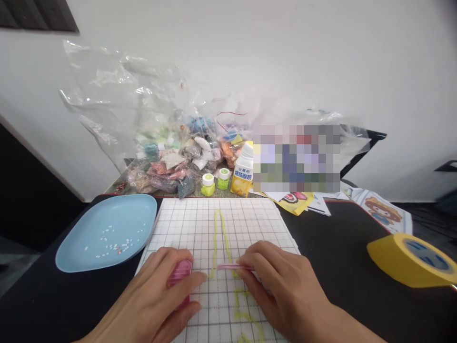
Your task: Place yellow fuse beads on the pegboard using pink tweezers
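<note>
My left hand (157, 293) is curled round a pink ribbed object (181, 272), mostly hidden by the fingers, over the left part of a white gridded board (174, 216). Between thumb and fingers, my right hand (278, 286) pinches slim pink tweezers (225, 267), their tip pointing left. A yellow-green outline (215, 238) of small pieces, too fine to tell singly, runs on the board in a tall narrow shape. The tweezers' tip lies over the lower part of that shape. More of the outline curves down beside my right thumb.
A light blue plate (107, 209) with small white bits lies to the left. Behind the board stand two green-filled jars (208, 186), a yogurt carton (243, 174) and bags of coloured beads (167, 166). Printed papers (385, 209) and a yellow tape roll (410, 259) are at right.
</note>
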Motion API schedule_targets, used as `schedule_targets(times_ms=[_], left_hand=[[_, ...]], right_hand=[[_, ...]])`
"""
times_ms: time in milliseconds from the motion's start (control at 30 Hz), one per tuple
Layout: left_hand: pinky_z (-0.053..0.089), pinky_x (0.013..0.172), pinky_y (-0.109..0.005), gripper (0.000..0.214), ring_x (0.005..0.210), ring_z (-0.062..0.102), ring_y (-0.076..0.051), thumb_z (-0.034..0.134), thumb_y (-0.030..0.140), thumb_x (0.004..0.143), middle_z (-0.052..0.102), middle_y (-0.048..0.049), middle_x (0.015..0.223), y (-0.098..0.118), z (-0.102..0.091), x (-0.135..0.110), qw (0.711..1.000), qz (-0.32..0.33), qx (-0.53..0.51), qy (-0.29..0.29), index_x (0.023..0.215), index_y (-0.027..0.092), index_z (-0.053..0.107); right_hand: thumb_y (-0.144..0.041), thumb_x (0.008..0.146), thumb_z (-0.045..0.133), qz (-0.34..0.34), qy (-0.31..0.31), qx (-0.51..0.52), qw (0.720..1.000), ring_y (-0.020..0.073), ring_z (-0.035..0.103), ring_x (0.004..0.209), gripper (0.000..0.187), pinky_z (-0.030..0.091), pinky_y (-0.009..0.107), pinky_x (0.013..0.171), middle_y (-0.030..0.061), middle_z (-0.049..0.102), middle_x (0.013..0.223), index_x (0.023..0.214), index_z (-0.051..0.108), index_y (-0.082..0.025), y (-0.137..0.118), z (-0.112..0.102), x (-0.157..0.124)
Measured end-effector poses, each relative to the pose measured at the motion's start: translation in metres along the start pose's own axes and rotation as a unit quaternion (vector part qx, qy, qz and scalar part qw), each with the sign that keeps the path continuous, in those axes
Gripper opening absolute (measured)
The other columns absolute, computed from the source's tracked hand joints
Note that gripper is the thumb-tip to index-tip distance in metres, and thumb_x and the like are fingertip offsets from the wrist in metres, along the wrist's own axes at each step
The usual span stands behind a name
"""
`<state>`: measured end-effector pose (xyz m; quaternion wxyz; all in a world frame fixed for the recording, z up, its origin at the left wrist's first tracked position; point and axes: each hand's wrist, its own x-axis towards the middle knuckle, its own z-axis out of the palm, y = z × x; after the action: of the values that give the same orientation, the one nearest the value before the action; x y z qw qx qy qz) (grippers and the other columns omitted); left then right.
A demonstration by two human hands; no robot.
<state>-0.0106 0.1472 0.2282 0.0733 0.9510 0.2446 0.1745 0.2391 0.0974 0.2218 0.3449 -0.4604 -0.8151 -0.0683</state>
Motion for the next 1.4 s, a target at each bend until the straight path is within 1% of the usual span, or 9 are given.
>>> schedule_targets(times_ms=[167,300,433,833,1000,1133,1300,1400], left_hand=[[0.056,0.082,-0.033,0.023,0.097,0.055,-0.021,0.046,0.02,0.1,0.052,-0.0069,0.111,-0.001,0.001,-0.001,1.0,0.007,0.002,0.001,0.12,0.024,0.055],[0.055,0.083,-0.032,0.024,0.1,0.054,-0.022,0.046,0.02,0.1,0.052,-0.0072,0.113,0.0,0.0,-0.001,1.0,0.01,0.004,0.013,0.122,0.024,0.055],[0.056,0.083,-0.032,0.024,0.099,0.054,-0.022,0.046,0.022,0.101,0.052,-0.0074,0.113,0.0,0.0,-0.001,1.0,0.018,0.008,0.009,0.123,0.024,0.055],[0.056,0.084,-0.032,0.027,0.1,0.056,-0.022,0.048,0.021,0.099,0.054,-0.0071,0.113,-0.001,-0.001,-0.001,1.0,0.018,0.015,0.009,0.125,0.023,0.057],[0.055,0.086,-0.03,0.028,0.103,0.056,-0.021,0.049,0.023,0.1,0.055,-0.0076,0.115,-0.001,0.001,-0.003,1.0,0.016,0.017,0.015,0.127,0.021,0.055],[0.056,0.086,-0.031,0.025,0.101,0.057,-0.021,0.049,0.024,0.1,0.056,-0.007,0.113,0.0,0.0,-0.003,1.0,0.014,0.023,0.016,0.123,0.022,0.058],[0.056,0.086,-0.03,0.026,0.1,0.059,-0.021,0.051,0.025,0.099,0.06,-0.0063,0.112,0.0,-0.001,-0.003,0.999,0.012,0.02,0.032,0.124,0.022,0.058],[0.056,0.085,-0.03,0.026,0.099,0.06,-0.021,0.051,0.024,0.098,0.06,-0.0064,0.112,-0.001,-0.001,-0.002,0.999,0.011,0.016,0.029,0.123,0.023,0.059]], right_hand=[[-0.017,0.097,0.046,-0.001,0.01,-0.011,1.0,0.0141,0.059,0.06,0.016,0.045,0.024,0.049,0.0018,0.062,0.071,0.086,0.058,-0.017,0.002,-0.003,0.001],[-0.018,0.097,0.05,0.009,0.025,-0.02,0.999,0.0131,0.059,0.06,0.011,0.046,0.025,0.05,0.001,0.062,0.074,0.09,0.058,-0.017,0.007,-0.008,0.001],[-0.018,0.096,0.052,0.011,0.038,-0.031,0.999,0.0132,0.06,0.061,0.008,0.046,0.025,0.052,0.0017,0.062,0.074,0.091,0.058,-0.017,0.01,-0.011,0.0],[-0.018,0.096,0.051,0.016,0.021,-0.026,0.999,0.0131,0.06,0.061,0.007,0.045,0.025,0.051,0.0013,0.062,0.075,0.093,0.057,-0.017,0.011,-0.01,-0.002],[-0.019,0.096,0.05,0.016,0.016,-0.022,1.0,0.0131,0.059,0.06,0.008,0.045,0.025,0.051,0.0006,0.061,0.074,0.091,0.056,-0.018,0.01,-0.01,-0.002],[-0.018,0.097,0.049,0.013,0.011,-0.016,1.0,0.013,0.059,0.06,0.01,0.044,0.025,0.05,0.0004,0.061,0.073,0.09,0.056,-0.018,0.009,-0.01,-0.002],[-0.017,0.097,0.049,0.012,0.003,-0.007,1.0,0.0133,0.058,0.061,0.011,0.045,0.024,0.051,0.0012,0.06,0.073,0.089,0.056,-0.017,0.007,-0.009,-0.003],[-0.017,0.097,0.049,0.012,0.001,-0.01,1.0,0.0133,0.058,0.061,0.01,0.045,0.024,0.052,0.0015,0.06,0.073,0.09,0.056,-0.017,0.008,-0.009,-0.003]])
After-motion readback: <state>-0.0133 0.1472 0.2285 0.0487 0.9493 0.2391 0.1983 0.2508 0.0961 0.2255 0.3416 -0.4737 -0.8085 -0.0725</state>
